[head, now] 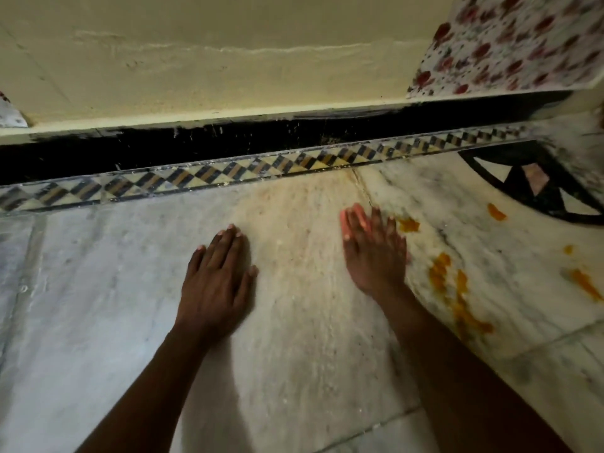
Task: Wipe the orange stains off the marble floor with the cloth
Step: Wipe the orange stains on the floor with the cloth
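Left hand: the left hand (217,273) lies flat, palm down, on the marble floor (98,289), fingers straight and together, holding nothing.
Right hand: the right hand (376,253) presses down on a pink cloth (351,215), fingers spread and fairly straight; motion blur hides whether any finger curls round it.
Cloth: mostly hidden under the right hand, with only a strip showing past the fingertips, just below the patterned border (228,173).
Stains: orange stains (447,279) lie to the right of the cloth, 1 blotch just beside the fingers, others nearer the floor's right edge.
Far side: a cream wall (228,60) and floral fabric (510,44) at the upper right corner.
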`<state>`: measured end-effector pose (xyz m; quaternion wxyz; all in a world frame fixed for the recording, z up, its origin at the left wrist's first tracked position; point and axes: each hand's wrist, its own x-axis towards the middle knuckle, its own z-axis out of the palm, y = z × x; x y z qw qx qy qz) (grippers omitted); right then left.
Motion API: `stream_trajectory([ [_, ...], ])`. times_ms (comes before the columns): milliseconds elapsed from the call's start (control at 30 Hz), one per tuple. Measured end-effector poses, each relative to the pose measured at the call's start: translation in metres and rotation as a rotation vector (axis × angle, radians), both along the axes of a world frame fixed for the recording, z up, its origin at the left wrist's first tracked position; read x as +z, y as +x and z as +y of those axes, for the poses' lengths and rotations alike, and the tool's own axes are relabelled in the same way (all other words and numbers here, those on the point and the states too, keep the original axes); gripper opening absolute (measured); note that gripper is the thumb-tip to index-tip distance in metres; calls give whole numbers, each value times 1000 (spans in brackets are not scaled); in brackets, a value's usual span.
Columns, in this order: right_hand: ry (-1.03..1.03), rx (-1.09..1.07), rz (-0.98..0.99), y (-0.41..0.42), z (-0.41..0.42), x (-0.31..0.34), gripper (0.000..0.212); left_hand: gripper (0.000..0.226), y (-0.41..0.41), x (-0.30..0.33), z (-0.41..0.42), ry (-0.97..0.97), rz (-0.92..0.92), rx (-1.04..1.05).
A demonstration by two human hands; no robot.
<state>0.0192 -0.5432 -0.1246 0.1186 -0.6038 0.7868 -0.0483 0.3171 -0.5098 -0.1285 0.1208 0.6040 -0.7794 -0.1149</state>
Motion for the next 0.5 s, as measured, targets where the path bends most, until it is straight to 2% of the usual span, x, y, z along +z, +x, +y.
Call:
stream_trajectory([
  [67,33,-71,-67,4,-42,0,60,71,-28,-2,2,-34,28,-30],
  [167,17,222,-12,9,-48,1,59,71,-72,-2,-24,-37,76,-53],
  [233,-2,397,17,-7,-7,0,57,73,-92,0,-47,-1,73,-44],
  [267,-16,415,29,-18,19,-1,57,74,-99,-1,-54,21,67,-36],
  [367,-23,233,77,-62,41,0,56,75,-120,0,-56,42,39,-39],
  [500,-15,-72,-22,-86,-61,-3,58,73,-128,-8,-58,23,-1,-48],
])
